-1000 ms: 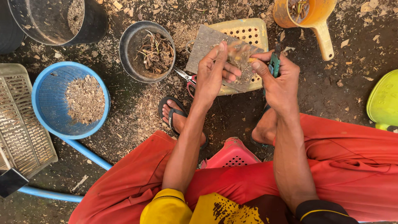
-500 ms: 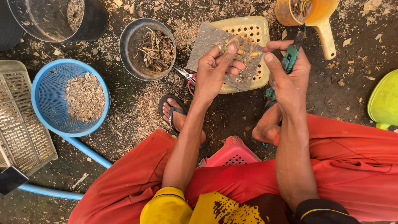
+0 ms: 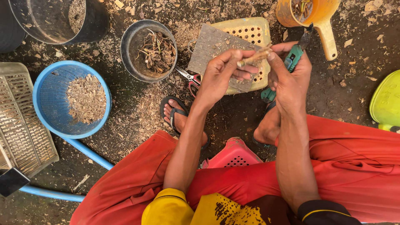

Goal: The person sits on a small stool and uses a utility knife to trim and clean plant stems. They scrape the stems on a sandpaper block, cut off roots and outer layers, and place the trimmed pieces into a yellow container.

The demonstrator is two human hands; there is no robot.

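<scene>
While our left hand (image 3: 218, 73) pinches the root stick (image 3: 253, 58) above the wooden board (image 3: 210, 46), right hand (image 3: 289, 75), fingers clamped on the green knife (image 3: 293, 56), w/ thumb on the stick, should shave away from us, shallow strokes.

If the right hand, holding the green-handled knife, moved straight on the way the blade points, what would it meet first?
Probably the orange plastic scoop. The right hand holds the green-handled knife with its blade aimed up and away, toward the scoop's handle and bowl. Depth is unclear, so the blade might pass above it.
</scene>
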